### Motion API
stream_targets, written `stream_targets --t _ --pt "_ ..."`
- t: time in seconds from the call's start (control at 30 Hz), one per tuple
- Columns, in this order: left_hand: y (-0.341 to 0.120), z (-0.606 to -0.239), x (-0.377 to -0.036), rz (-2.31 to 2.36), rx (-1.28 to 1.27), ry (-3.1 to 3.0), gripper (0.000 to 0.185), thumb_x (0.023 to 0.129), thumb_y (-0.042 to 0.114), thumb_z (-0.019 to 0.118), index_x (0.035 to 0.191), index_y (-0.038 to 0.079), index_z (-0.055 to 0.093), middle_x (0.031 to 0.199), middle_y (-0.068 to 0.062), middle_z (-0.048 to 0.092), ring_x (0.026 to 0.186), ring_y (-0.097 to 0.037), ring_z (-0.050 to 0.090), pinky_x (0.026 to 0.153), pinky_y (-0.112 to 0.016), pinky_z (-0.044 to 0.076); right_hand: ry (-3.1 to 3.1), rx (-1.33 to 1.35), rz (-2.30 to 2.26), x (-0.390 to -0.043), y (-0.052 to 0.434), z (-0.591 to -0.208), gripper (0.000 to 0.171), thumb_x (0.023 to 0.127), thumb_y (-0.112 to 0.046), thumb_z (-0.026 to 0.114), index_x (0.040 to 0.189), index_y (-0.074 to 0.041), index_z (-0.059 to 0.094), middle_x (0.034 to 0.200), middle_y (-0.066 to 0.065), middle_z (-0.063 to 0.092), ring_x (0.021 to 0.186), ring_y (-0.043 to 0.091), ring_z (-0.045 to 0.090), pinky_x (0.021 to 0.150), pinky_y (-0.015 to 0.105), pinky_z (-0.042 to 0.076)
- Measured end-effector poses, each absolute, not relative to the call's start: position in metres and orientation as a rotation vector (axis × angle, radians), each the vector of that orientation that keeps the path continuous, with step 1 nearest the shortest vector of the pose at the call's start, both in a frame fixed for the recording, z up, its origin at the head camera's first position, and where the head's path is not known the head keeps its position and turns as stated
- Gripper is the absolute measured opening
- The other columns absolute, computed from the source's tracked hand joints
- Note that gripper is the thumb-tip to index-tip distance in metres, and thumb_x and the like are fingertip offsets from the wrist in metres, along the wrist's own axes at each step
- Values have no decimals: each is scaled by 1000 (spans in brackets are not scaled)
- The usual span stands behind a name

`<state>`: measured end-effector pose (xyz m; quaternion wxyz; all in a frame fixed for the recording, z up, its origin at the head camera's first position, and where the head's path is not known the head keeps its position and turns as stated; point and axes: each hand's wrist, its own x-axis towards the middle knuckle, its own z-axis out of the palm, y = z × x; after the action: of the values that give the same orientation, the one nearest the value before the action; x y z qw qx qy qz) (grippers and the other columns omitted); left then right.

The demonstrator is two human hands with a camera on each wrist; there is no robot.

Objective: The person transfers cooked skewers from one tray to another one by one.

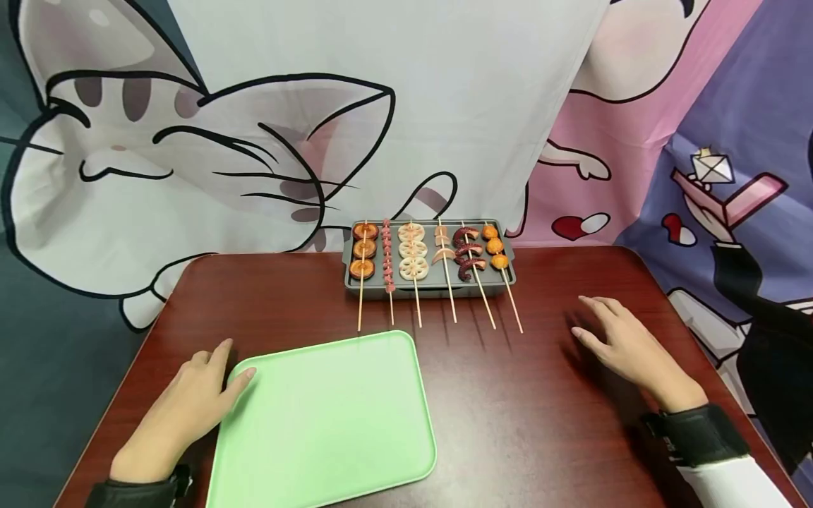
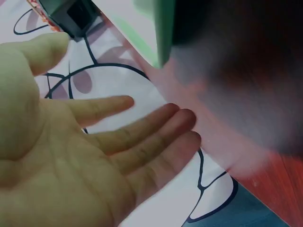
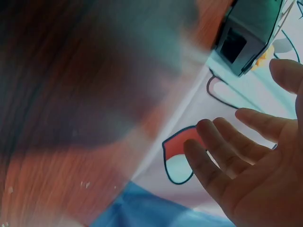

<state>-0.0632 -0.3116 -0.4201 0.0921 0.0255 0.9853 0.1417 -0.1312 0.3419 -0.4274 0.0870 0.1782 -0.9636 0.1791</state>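
Observation:
My left hand (image 1: 184, 402) hovers by the upper left corner of a light green tray (image 1: 330, 416), its thumb overlapping the rim in the head view. In the left wrist view the fingers (image 2: 151, 142) are spread loosely around nothing. Over the right side of the table my right hand (image 1: 629, 349) has relaxed fingers and holds nothing. Between the hands, farther back, a dark grey grill (image 1: 428, 288) bears several skewers: brown round slices (image 1: 363, 249), pink meat pieces (image 1: 387, 254), lotus root slices (image 1: 413, 250), pale orange pieces (image 1: 442, 240), octopus tentacles (image 1: 468, 254) and orange balls (image 1: 495, 246).
The skewers' bare sticks (image 1: 449, 293) jut over the grill's front edge toward me. A brown wooden table (image 1: 508, 437) carries everything. Cartoon-printed cloth (image 1: 483, 106) hangs right behind the table's back edge and along the right side.

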Motion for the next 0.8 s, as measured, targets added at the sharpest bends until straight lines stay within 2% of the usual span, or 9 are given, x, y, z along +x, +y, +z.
stream_targets --t 0.23,0.43,0.57,0.67,0.8 --pt "-308 -418 -54 399 -52 2807 87 106 49 51 141 -28 30 127 -54 42 113 -67 50 86 -71 50 -2861 561 559 -125 329 -430 56 95 -21 76 141 0 54 124 23 61 103 37 65 85 58 55" --pt "-303 -419 -46 450 -197 2668 96 105 56 47 142 -29 24 133 -55 37 122 -68 43 92 -74 46 -2871 579 601 -122 321 -433 53 95 -21 75 140 -1 56 118 20 64 96 31 66 78 52 56" --pt "-300 -421 -43 481 -240 2652 93 105 54 50 140 -28 25 132 -51 44 120 -66 48 89 -70 49 -2910 563 634 -121 316 -435 52 97 -23 74 140 -1 56 118 18 65 97 28 64 78 50 55" --pt "-298 -422 -40 508 -252 2630 90 104 51 53 138 -28 26 126 -46 52 112 -61 56 83 -63 53 -2940 543 671 -119 312 -438 51 98 -25 72 140 -1 57 120 18 65 98 27 63 80 49 54" --pt "-296 -423 -37 555 -283 2568 86 104 47 55 137 -26 24 117 -40 58 97 -49 65 74 -52 56 -2994 509 765 -115 306 -438 50 100 -28 69 141 -2 57 125 16 67 102 27 67 85 49 56"
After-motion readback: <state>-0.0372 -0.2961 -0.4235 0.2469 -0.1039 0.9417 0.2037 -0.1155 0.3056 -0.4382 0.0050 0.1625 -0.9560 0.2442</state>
